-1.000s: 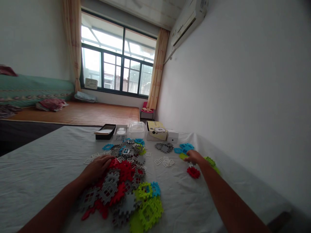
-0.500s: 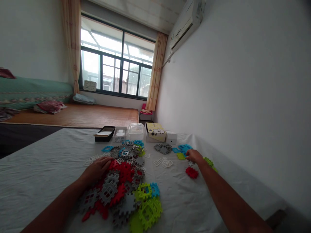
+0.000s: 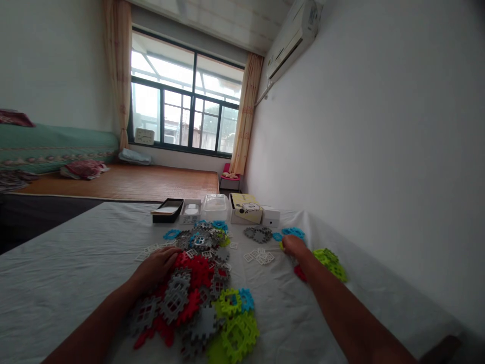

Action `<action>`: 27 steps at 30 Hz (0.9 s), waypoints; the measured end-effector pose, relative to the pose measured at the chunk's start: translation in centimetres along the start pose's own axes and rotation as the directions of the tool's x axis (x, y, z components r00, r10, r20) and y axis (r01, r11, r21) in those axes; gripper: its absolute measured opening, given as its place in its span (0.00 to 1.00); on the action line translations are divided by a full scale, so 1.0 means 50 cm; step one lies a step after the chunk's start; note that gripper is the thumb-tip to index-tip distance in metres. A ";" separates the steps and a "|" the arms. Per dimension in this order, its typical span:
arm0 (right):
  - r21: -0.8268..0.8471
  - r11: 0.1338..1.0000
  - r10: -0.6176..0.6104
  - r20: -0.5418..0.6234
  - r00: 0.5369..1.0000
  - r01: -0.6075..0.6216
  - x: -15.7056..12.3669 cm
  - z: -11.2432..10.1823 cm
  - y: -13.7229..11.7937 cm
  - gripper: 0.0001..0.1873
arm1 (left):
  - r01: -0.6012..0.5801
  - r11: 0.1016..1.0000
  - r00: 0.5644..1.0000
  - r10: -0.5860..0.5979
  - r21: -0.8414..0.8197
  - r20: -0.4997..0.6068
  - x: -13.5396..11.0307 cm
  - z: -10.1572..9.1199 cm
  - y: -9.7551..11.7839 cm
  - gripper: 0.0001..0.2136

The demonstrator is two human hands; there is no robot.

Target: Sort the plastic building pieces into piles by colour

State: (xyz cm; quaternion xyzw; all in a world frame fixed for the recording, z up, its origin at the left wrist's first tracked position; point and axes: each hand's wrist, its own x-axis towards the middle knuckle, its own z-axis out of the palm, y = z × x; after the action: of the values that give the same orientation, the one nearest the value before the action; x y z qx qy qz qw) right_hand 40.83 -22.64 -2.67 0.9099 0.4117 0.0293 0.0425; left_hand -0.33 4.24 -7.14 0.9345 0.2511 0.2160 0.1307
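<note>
My left hand (image 3: 163, 263) lies on the left side of a mixed pile, fingers stretched out over red toothed building pieces (image 3: 199, 270). Grey toothed pieces (image 3: 175, 298), some with window-like grids, overlap the red ones. My right hand (image 3: 294, 246) is across the table with its fingers closed at a lime-green building piece (image 3: 281, 246), mostly hidden under the fingers. Just behind that hand are blue pieces (image 3: 297, 232). A red piece (image 3: 300, 273) is partly covered by my right wrist, and a lime-green stack (image 3: 330, 264) lies to the right of my forearm.
Small white window frames (image 3: 259, 257) lie between the hands, below a grey group (image 3: 258, 234). At the back stand a black box (image 3: 166, 211), a clear plastic tub (image 3: 215, 206), a yellow box (image 3: 246, 208) and a small white box (image 3: 271, 218). Lime-green pieces (image 3: 239, 336) sit at the near front.
My right hand has shifted slightly left and toward me, over the lime-green piece beside the blue ones. My left hand stays on the pile. The whole view has shifted a little.
</note>
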 end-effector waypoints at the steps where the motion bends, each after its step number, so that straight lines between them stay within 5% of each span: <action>1: 0.004 1.000 0.018 -0.019 1.000 -0.018 -0.004 -0.010 0.019 0.10 | 0.001 1.000 1.000 -0.001 0.002 -0.006 0.000 0.000 0.001 0.21; 8: 0.133 0.960 0.253 -0.045 0.966 -0.245 -0.073 -0.047 0.248 0.09 | -0.012 1.000 1.000 0.012 0.012 -0.024 0.004 0.006 -0.007 0.21; 12: 0.331 0.902 0.313 -0.064 0.948 -0.275 -0.091 -0.027 0.313 0.13 | -0.031 1.000 0.999 0.031 0.007 -0.023 0.010 0.013 -0.022 0.21; 20: 0.773 0.625 0.184 -0.007 0.983 -0.112 -0.031 0.015 0.232 0.11 | -0.013 1.000 1.000 0.013 -0.002 -0.003 0.006 0.010 -0.017 0.21; 27: 0.887 0.455 0.072 0.053 0.996 -0.080 0.009 0.030 0.183 0.13 | 0.019 1.000 1.000 -0.020 -0.017 -0.019 0.000 0.007 -0.010 0.21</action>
State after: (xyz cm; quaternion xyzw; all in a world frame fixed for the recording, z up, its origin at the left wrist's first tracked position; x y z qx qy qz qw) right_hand 48.07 -28.40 -3.22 0.8165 0.3256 -0.1909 -0.4369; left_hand -0.37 4.62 -7.65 0.9287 0.2596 0.2257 0.1383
